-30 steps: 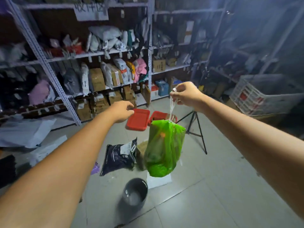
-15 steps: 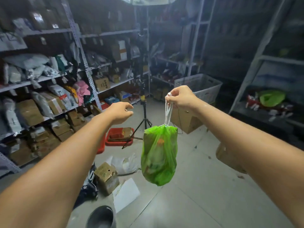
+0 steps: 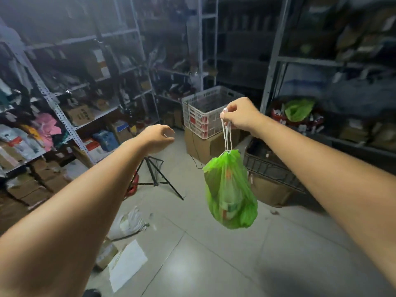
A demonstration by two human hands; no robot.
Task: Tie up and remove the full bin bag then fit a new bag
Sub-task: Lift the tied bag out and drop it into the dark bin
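Metal shelves (image 3: 70, 116) crammed with boxes and parcels line a dim storeroom with a grey tiled floor (image 3: 214, 254). At about one o'clock, the right hand (image 3: 241, 115) pinches the white drawstring (image 3: 227, 137) of a full green bin bag (image 3: 230, 194), which hangs clear of the floor. At eleven o'clock, the left hand (image 3: 158, 138) hovers loosely curled, holding nothing. Behind the bag stands a white crate (image 3: 205, 112) on a cardboard box (image 3: 203, 146).

Shelf goods (image 3: 362, 46) blurred; dark object (image 3: 92, 293) cut off at bottom edge
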